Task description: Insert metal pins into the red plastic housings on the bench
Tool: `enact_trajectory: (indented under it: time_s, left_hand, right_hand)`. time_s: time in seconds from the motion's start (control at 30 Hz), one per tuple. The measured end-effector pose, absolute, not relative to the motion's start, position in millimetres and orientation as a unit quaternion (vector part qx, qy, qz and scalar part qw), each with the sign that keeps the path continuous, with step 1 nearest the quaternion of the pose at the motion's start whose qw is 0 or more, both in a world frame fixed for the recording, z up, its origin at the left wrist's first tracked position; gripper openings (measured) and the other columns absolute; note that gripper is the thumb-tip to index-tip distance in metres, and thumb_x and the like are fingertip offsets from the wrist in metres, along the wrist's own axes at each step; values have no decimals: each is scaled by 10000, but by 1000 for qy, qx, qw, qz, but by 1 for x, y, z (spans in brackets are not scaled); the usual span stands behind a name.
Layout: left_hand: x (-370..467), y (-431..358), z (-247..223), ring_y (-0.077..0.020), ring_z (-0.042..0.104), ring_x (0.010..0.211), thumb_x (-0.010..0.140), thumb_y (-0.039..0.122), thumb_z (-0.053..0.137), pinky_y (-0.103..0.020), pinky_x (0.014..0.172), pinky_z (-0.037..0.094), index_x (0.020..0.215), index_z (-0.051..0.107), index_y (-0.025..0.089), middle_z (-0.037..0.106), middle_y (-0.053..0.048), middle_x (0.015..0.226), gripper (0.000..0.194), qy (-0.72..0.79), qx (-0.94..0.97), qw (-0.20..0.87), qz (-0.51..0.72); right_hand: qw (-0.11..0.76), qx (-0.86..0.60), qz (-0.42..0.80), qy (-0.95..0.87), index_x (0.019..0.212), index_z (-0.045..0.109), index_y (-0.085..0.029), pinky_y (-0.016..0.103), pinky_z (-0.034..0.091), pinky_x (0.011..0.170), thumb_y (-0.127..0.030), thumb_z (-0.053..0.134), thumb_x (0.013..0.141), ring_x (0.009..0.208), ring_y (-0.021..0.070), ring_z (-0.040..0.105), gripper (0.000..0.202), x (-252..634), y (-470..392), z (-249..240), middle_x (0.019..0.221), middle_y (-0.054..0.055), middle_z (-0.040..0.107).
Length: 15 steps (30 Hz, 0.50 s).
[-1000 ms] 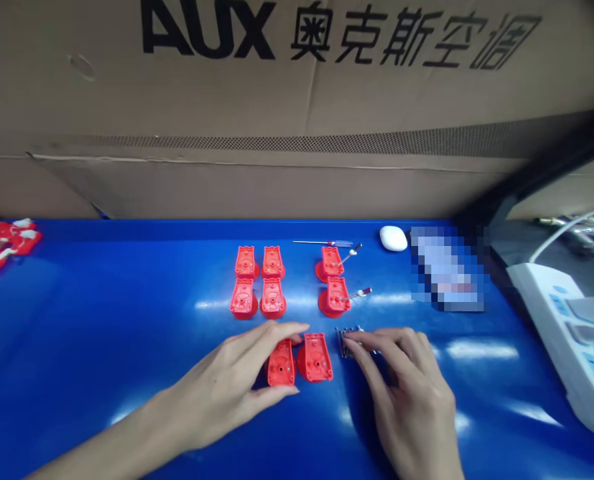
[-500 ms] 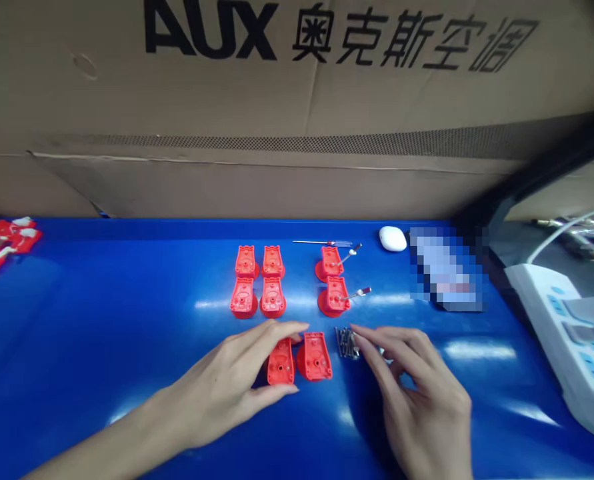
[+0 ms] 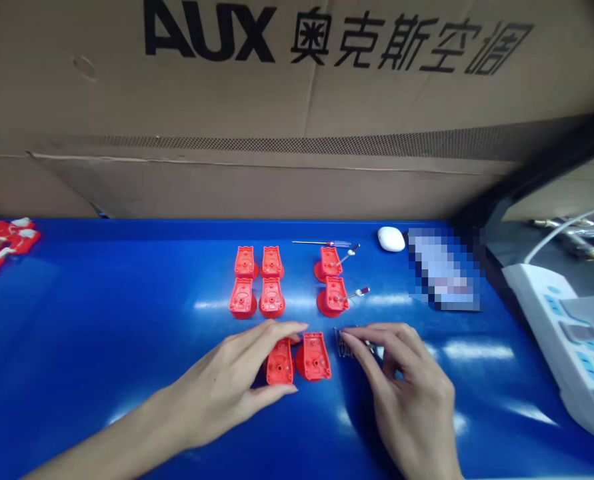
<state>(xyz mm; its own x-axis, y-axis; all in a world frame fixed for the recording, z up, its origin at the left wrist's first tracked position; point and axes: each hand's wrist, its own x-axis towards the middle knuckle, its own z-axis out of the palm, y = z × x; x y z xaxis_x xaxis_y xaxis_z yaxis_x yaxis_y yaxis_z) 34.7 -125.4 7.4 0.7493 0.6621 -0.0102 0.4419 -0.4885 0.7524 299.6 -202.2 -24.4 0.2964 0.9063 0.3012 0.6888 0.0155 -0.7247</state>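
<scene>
My left hand (image 3: 237, 380) curls around a red plastic housing (image 3: 280, 365), thumb at its near end and fingers over its far end. Just right of it, untouched, sits a second red housing (image 3: 315, 359), hollow side up. My right hand (image 3: 409, 390) has thumb and forefinger pinched together over a small heap of thin metal pins or screws (image 3: 344, 348). Its fingertips cover part of the heap, so I cannot make out what is between them.
Several similar red housings (image 3: 271, 297) stand in pairs farther back. Metal rods with pale collars lean out of the two right-hand housings (image 3: 335, 297). Behind lies a thin screwdriver (image 3: 327, 243), with a white case (image 3: 391, 239) nearby. A power strip (image 3: 551, 313) is at right, red-and-white parts (image 3: 4, 243) at far left.
My right hand has shifted slightly left, its pinched fingertips now over the left part of the metal heap. My left hand stays around the same red housing.
</scene>
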Motion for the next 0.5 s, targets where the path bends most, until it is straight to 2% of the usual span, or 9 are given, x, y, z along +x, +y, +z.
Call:
enact_trajectory:
  time_s: [0.2,0.5]
  left_hand:
    - [34,-126,8,-276,642,1468,1051,290,772,-446,1226,562,1657,394,380,598,-64,1630,720,324,850,394,132]
    - [34,-126,7,-288,658,1455,1038,292,788,-449,1220,576,1645,424,372,613,-65,1623,712,323,851,390,142]
  right_hand:
    - [402,-698,80,-588,1065,835,-303,378,463,808,-419,698,1089,891,226,582,182,295,-197,-29,946,27,652]
    - [397,-688,64,-604,1132,839,-301,388,467,826,-363,694,1093,908,232,565,162,295,-197,-31,948,32,635]
